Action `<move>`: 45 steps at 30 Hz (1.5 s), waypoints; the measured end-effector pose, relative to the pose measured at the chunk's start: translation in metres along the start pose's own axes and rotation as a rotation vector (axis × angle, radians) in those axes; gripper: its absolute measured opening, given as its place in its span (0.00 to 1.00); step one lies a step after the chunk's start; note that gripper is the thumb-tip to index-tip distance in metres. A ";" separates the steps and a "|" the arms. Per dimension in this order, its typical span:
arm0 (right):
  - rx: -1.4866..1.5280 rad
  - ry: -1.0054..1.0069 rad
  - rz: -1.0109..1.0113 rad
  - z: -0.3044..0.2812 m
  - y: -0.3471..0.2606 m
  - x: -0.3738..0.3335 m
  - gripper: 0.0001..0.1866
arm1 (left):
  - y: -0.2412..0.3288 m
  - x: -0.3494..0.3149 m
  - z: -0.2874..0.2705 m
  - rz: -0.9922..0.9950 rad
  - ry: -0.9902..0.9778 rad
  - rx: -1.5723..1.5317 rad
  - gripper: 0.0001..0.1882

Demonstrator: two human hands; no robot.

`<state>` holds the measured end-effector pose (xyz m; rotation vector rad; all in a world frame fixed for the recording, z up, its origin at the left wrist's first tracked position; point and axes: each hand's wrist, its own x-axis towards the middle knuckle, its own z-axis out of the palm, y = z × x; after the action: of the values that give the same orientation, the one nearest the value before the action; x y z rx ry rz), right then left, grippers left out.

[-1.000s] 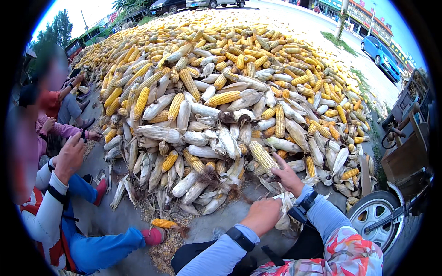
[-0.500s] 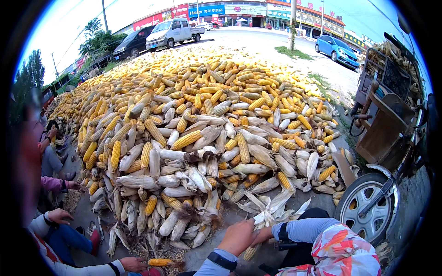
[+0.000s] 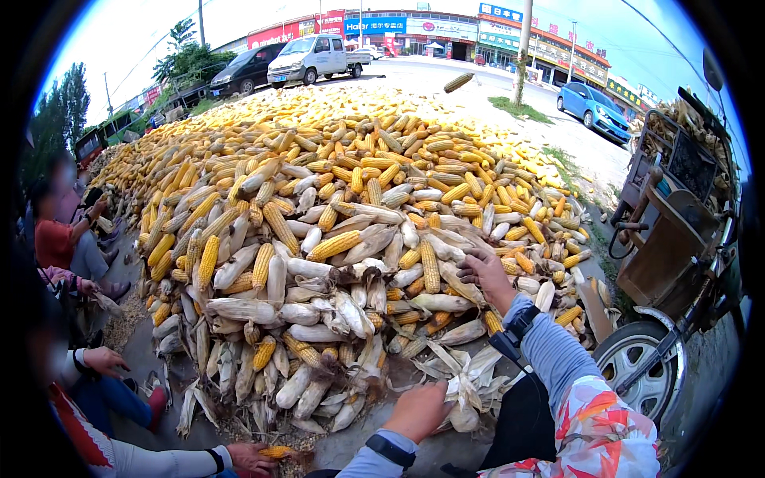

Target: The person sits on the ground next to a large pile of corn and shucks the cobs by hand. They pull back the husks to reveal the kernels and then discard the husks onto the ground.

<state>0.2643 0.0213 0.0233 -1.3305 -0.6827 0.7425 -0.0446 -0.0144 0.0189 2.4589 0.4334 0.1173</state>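
Note:
My left hand [image 3: 418, 411] is low in front of me, its fingers curled against pale, dry corn husks [image 3: 472, 381]; the fingertips are partly hidden. My right hand [image 3: 488, 279] is stretched out over the near right of the corn heap, fingers apart with nothing in them. A husked ear of corn [image 3: 458, 82] hangs in mid-air above the far side of the heap. Below my right hand lie ears still in pale husks [image 3: 442, 303], mixed with bare yellow ears [image 3: 428, 267].
At left, seated people work beside the heap; one person's hand [image 3: 251, 460] touches a yellow ear [image 3: 277, 452]. A three-wheeled cart [image 3: 669, 231] with its wheel [image 3: 637, 370] stands close on my right. Beyond are parked vehicles, a pole [image 3: 523, 56] and shops.
My right hand has left my left hand, moved up and forward, and opened. An ear of corn now shows in the air. My left hand stays low by the husks. The view has shifted slightly.

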 end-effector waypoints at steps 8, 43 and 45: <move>-0.639 -0.904 -0.071 0.102 0.204 -0.112 0.20 | 0.003 -0.002 -0.018 -0.152 -0.128 0.009 0.19; -0.765 -0.640 -0.669 0.340 0.214 -0.082 0.16 | -0.074 -0.037 -0.056 -0.239 0.498 -0.219 0.12; -0.874 -0.556 -0.638 0.330 0.216 -0.066 0.18 | -0.078 -0.035 -0.053 -0.240 0.480 -0.228 0.12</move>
<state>-0.0567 0.1825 -0.1533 -1.5269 -1.9282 0.2594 -0.1094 0.0627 0.0151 2.1223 0.8654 0.6267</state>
